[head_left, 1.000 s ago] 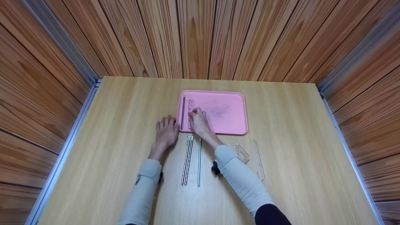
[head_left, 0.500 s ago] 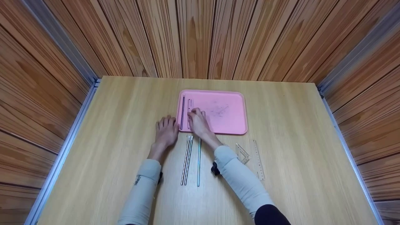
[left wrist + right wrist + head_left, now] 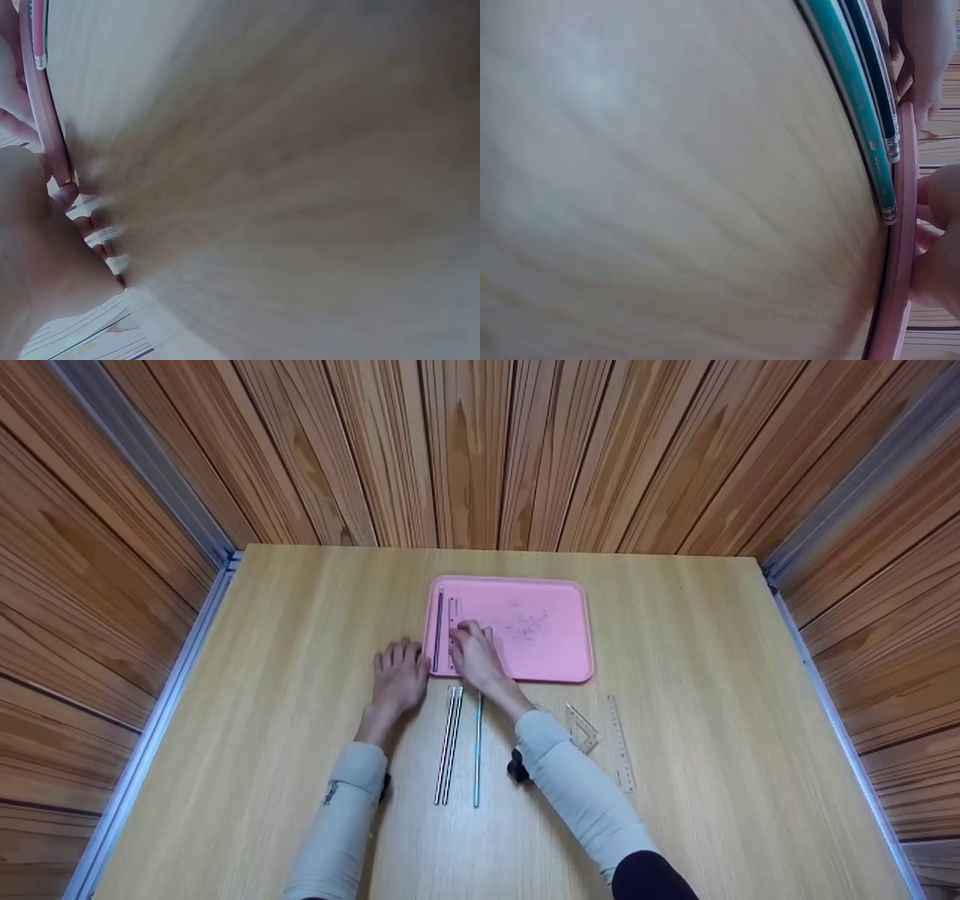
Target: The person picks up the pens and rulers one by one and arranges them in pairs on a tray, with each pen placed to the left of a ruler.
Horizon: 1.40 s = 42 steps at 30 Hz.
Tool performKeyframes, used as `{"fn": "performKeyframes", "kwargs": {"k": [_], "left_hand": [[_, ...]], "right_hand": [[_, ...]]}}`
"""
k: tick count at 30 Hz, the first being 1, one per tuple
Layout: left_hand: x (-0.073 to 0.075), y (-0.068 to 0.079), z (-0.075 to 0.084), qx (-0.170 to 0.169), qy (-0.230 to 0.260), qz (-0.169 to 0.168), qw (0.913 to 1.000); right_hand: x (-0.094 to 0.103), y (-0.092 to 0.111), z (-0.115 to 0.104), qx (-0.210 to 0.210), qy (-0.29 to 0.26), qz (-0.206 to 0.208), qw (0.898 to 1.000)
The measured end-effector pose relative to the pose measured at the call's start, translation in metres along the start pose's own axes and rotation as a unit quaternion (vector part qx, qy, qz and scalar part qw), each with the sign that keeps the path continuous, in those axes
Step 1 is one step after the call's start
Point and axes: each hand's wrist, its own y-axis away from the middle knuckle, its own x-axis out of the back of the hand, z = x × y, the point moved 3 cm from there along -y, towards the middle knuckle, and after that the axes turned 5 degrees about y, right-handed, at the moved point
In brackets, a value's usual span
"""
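A slim, see-through ruler [image 3: 454, 607] with small dark marks lies in the pink tray [image 3: 559, 660] just beside a dark pencil [image 3: 439, 622]; the right hand [image 3: 480, 656] bends its fingers over it, though whether they pinch it I cannot tell. The left hand [image 3: 400, 679] rests with fingers extended on the pale wooden table [image 3: 712, 697] at the tray's corner, within plank-patterned walls [image 3: 480, 450]

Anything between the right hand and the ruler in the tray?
Nothing visible. The right hand is right at the ruler, partly covering it. Inside the tray, the dark pencil lies on the ruler's other side; the left hand rests by the tray's corner.
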Motion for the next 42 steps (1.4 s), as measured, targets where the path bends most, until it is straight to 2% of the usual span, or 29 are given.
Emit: {"fn": "performKeyframes", "kwargs": {"k": [7, 14, 24, 34, 42], "left_hand": [[-0.002, 0.000, -0.001, 0.000, 0.003, 0.004, 1.0000], [-0.003, -0.002, -0.001, -0.005, 0.018, 0.012, 0.9998], [0.000, 0.000, 0.001, -0.001, 0.011, 0.013, 0.9999], [0.002, 0.001, 0.002, -0.014, 0.012, 0.019, 0.9997], [0.001, 0.000, 0.000, -0.010, 0.004, 0.006, 0.9999]], "right_hand": [[0.005, 0.009, -0.005, 0.012, -0.039, 0.023, 0.999], [0.011, 0.016, -0.016, 0.039, -0.042, 0.036, 0.998], [0.008, 0.022, -0.018, 0.040, -0.031, 0.028, 0.998], [0.010, 0.032, -0.021, 0.048, -0.015, 0.028, 0.998], [0.011, 0.044, -0.026, 0.051, 0.007, -0.005, 0.999]]}}
